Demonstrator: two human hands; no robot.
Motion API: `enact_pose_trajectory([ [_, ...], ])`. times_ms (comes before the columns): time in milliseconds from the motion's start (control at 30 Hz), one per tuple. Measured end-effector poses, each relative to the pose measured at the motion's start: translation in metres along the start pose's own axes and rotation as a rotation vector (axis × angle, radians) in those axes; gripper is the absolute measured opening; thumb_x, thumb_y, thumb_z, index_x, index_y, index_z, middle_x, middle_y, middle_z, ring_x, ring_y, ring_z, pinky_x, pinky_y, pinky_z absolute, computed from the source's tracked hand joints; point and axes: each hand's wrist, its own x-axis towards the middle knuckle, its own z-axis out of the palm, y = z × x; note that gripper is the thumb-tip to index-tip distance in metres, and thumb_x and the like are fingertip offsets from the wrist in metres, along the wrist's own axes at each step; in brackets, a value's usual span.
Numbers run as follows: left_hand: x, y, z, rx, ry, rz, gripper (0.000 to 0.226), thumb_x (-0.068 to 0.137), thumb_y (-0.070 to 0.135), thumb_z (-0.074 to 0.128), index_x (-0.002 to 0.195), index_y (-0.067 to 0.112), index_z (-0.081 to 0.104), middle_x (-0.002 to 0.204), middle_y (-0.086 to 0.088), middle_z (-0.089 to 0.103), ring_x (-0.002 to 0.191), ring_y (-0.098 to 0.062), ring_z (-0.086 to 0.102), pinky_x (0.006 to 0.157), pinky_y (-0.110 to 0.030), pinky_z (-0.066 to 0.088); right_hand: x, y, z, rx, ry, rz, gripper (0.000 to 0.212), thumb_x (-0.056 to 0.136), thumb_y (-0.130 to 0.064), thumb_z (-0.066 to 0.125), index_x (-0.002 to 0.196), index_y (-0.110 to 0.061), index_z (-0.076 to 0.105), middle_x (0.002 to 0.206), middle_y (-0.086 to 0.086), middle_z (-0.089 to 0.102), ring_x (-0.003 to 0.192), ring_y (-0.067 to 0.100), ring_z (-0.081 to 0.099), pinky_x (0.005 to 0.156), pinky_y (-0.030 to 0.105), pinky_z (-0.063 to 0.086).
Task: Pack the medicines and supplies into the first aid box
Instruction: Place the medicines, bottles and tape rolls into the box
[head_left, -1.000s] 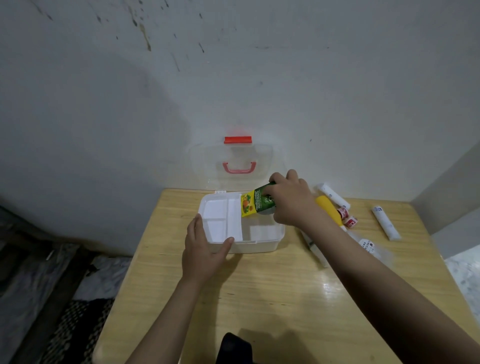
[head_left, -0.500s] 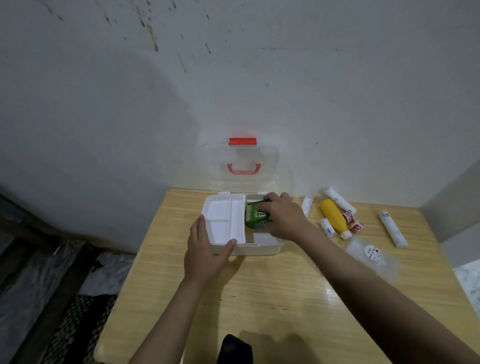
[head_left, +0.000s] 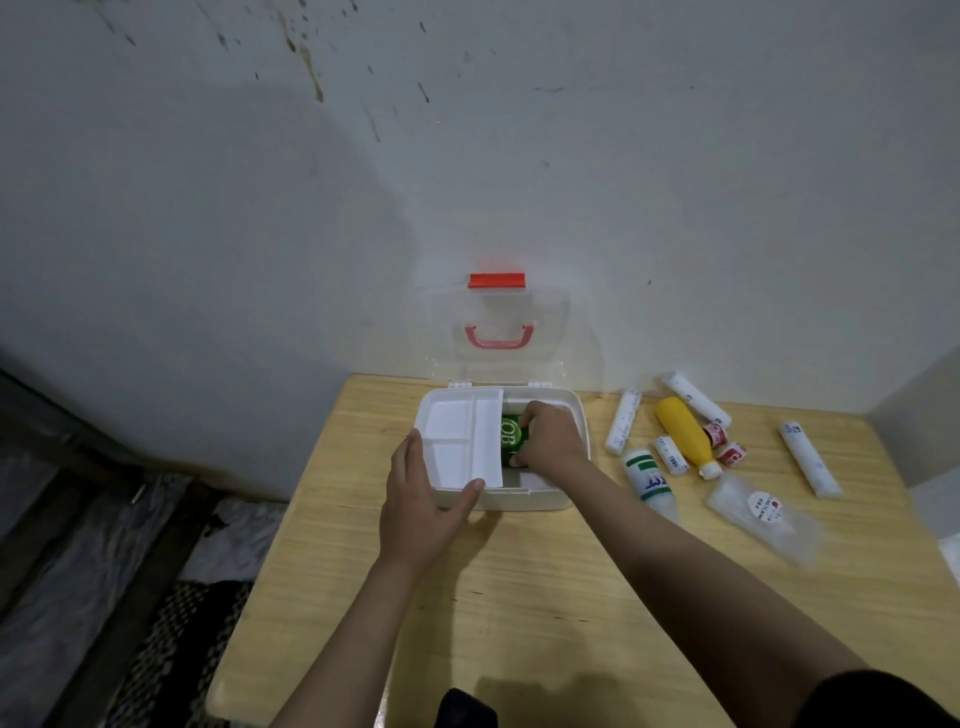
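While your right hand (head_left: 545, 441) is down inside the first aid box (head_left: 566, 499), it's wrapped around the green packet (head_left: 511, 434), which sits in the open right part of the box, right beside the white divider tray (head_left: 457, 441). Your left hand (head_left: 421, 499) grips the box's front left corner, thumb hooked over the rim. The clear lid (head_left: 498, 332) stands up against the wall. Off to the right on the wooden table (head_left: 519, 597) you've got the rest lying loose: a yellow bottle (head_left: 680, 431), a green-and-white bottle (head_left: 647, 478), several white rolls, two small red-labelled items and a clear pouch (head_left: 763, 517).
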Motion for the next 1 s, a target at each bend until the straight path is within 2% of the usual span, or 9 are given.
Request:
enact_pose_trajectory([
  [133, 0.000, 0.000, 0.001, -0.004, 0.009, 0.002, 0.098, 0.074, 0.063, 0.061, 0.148, 0.017, 0.017, 0.153, 0.000, 0.022, 0.138, -0.019, 0.028, 0.090, -0.028, 0.040, 0.000, 0.004, -0.005, 0.110, -0.028, 0.078, 0.051, 0.062, 0.000, 0.082, 0.108, -0.011, 0.063, 0.099, 0.003, 0.061, 0.087, 0.015, 0.056, 0.069, 0.025, 0.045],
  [233, 0.000, -0.001, 0.002, -0.008, 0.013, 0.005, 0.097, 0.074, 0.063, 0.062, 0.148, 0.019, 0.017, 0.153, 0.000, 0.023, 0.136, -0.020, 0.030, 0.088, -0.029, 0.041, -0.005, 0.001, -0.010, 0.128, -0.075, 0.060, 0.051, 0.069, 0.005, 0.074, 0.117, -0.008, 0.059, 0.114, 0.012, 0.063, 0.099, 0.024, 0.061, 0.078, 0.030, 0.053],
  [333, 0.001, 0.000, 0.003, -0.018, 0.018, -0.001, 0.097, 0.074, 0.061, 0.063, 0.147, 0.019, 0.017, 0.152, 0.000, 0.024, 0.136, -0.020, 0.030, 0.088, -0.028, 0.040, -0.020, -0.004, -0.020, 0.076, -0.062, -0.001, 0.043, 0.079, 0.003, 0.064, 0.120, -0.005, 0.057, 0.118, 0.014, 0.061, 0.102, 0.025, 0.060, 0.081, 0.028, 0.051],
  [400, 0.001, 0.000, 0.003, -0.025, 0.019, -0.008, 0.098, 0.073, 0.060, 0.065, 0.147, 0.018, 0.018, 0.151, 0.000, 0.025, 0.136, -0.020, 0.031, 0.088, -0.029, 0.041, -0.036, 0.002, -0.028, 0.141, 0.088, -0.081, 0.038, 0.084, -0.003, 0.061, 0.122, -0.009, 0.057, 0.119, 0.012, 0.062, 0.101, 0.019, 0.060, 0.082, 0.025, 0.048],
  [533, 0.000, -0.001, 0.003, -0.043, 0.012, -0.017, 0.099, 0.072, 0.064, 0.064, 0.147, 0.019, 0.017, 0.150, 0.000, 0.024, 0.135, -0.021, 0.031, 0.090, -0.035, 0.045, -0.075, 0.054, -0.045, 0.225, 0.510, -0.252, 0.022, 0.083, -0.006, 0.063, 0.104, -0.010, 0.066, 0.105, 0.005, 0.067, 0.096, 0.012, 0.057, 0.082, 0.024, 0.043],
  [667, 0.000, 0.000, 0.004, -0.035, 0.014, -0.027, 0.097, 0.072, 0.059, 0.065, 0.147, 0.019, 0.018, 0.149, 0.000, 0.025, 0.134, -0.023, 0.032, 0.088, -0.036, 0.044, -0.101, 0.136, -0.059, 0.107, 0.706, -0.041, 0.024, 0.080, -0.007, 0.060, 0.103, -0.005, 0.065, 0.103, 0.015, 0.067, 0.099, 0.033, 0.059, 0.085, 0.036, 0.043],
  [833, 0.001, 0.000, 0.004, -0.031, 0.007, -0.047, 0.095, 0.073, 0.057, 0.067, 0.146, 0.020, 0.018, 0.149, 0.000, 0.025, 0.132, -0.024, 0.034, 0.089, -0.041, 0.047, -0.110, 0.215, -0.062, -0.147, 0.622, 0.339, 0.054, 0.069, -0.027, 0.054, 0.119, -0.007, 0.056, 0.125, 0.026, 0.056, 0.111, 0.045, 0.051, 0.093, 0.049, 0.037],
  [900, 0.001, 0.000, 0.003, -0.027, 0.008, -0.049, 0.095, 0.073, 0.057, 0.067, 0.146, 0.019, 0.018, 0.149, 0.000, 0.025, 0.132, -0.025, 0.034, 0.090, -0.043, 0.047, -0.113, 0.224, -0.058, -0.180, 0.604, 0.400, 0.050, 0.073, -0.021, 0.063, 0.120, -0.008, 0.056, 0.127, 0.025, 0.052, 0.108, 0.049, 0.050, 0.091, 0.053, 0.039],
  [1000, 0.001, 0.000, 0.004, -0.035, 0.005, -0.056, 0.095, 0.074, 0.056, 0.068, 0.146, 0.018, 0.019, 0.149, -0.002, 0.026, 0.133, -0.027, 0.034, 0.091, -0.046, 0.048, -0.120, 0.228, -0.051, -0.118, 0.674, 0.359, 0.043, 0.075, -0.008, 0.068, 0.117, -0.004, 0.057, 0.124, 0.028, 0.049, 0.101, 0.050, 0.052, 0.084, 0.052, 0.044],
])
